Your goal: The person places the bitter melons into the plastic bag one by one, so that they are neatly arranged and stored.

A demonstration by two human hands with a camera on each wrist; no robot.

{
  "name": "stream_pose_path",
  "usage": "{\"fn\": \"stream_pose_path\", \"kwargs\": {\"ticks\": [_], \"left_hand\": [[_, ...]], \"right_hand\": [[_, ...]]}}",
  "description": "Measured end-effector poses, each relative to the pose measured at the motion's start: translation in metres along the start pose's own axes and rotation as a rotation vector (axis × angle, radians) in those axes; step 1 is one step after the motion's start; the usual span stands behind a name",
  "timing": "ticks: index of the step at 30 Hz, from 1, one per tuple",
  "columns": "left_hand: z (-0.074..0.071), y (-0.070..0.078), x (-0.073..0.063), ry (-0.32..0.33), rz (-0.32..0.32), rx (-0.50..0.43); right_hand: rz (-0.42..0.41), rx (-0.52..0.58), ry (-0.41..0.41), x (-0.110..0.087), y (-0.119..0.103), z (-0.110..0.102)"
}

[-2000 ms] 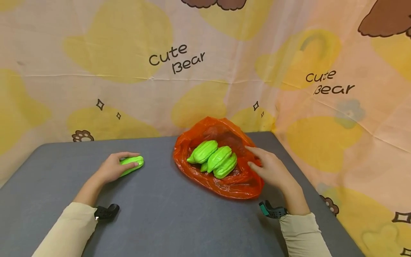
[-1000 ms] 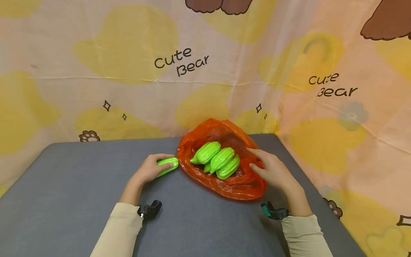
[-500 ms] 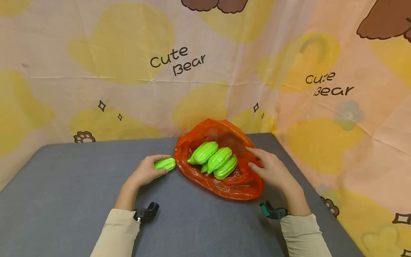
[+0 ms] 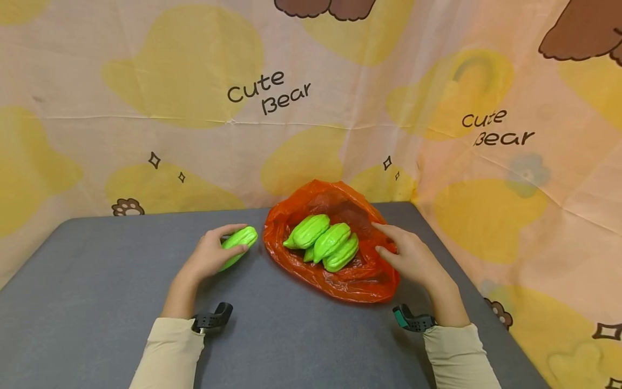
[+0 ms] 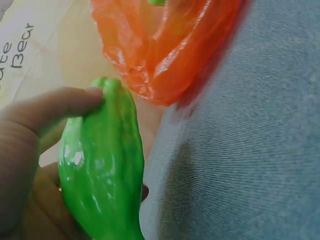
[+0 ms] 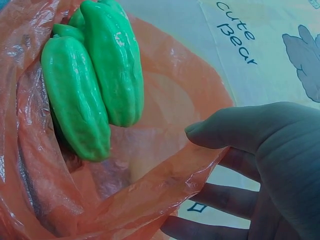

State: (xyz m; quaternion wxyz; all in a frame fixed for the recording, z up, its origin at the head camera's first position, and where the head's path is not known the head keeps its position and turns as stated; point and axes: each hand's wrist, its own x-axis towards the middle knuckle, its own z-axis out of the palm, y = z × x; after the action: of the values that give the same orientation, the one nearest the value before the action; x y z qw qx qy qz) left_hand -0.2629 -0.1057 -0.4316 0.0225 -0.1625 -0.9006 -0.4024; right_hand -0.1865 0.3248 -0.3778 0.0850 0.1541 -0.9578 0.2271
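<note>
My left hand [image 4: 204, 258] holds a glossy, ribbed green pepper-like vegetable [image 4: 241, 238] just left of an orange-red plastic bag [image 4: 318, 277]. In the left wrist view the thumb lies along the upper end of this vegetable [image 5: 102, 160], with fingers behind it. The bag lies with its mouth spread wide. Several similar green vegetables [image 4: 332, 242] are piled inside, partly covering one another. At the bag's right side my right hand [image 4: 419, 260] pinches the rim. In the right wrist view the thumb is inside the bag film [image 6: 182, 177] and the fingers are outside.
Everything rests on a grey cloth-covered table [image 4: 291, 346]. Fabric walls [image 4: 194, 135] with printed lettering stand behind it and along its right side. The bag is near the back right corner. Each wrist wears a dark band, such as the left wristband [image 4: 214, 317].
My left hand carried the green vegetable rightward to the bag's left edge, then drew back slightly left, with the vegetable now tilted more upward. My right hand stays at the rim.
</note>
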Motion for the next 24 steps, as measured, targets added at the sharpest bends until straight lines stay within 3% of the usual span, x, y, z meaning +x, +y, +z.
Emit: {"fn": "stream_pose_path", "kwargs": {"ticks": [9,24], "left_hand": [[-0.003,0.009,0.001,-0.012,-0.053,-0.138],[0.002,0.045,0.004,0.052,0.015,-0.199]], "right_hand": [[-0.010,-0.004,0.006,-0.002,0.001,-0.001],[-0.001,0.001,0.017,-0.001,-0.001,-0.002]]}}
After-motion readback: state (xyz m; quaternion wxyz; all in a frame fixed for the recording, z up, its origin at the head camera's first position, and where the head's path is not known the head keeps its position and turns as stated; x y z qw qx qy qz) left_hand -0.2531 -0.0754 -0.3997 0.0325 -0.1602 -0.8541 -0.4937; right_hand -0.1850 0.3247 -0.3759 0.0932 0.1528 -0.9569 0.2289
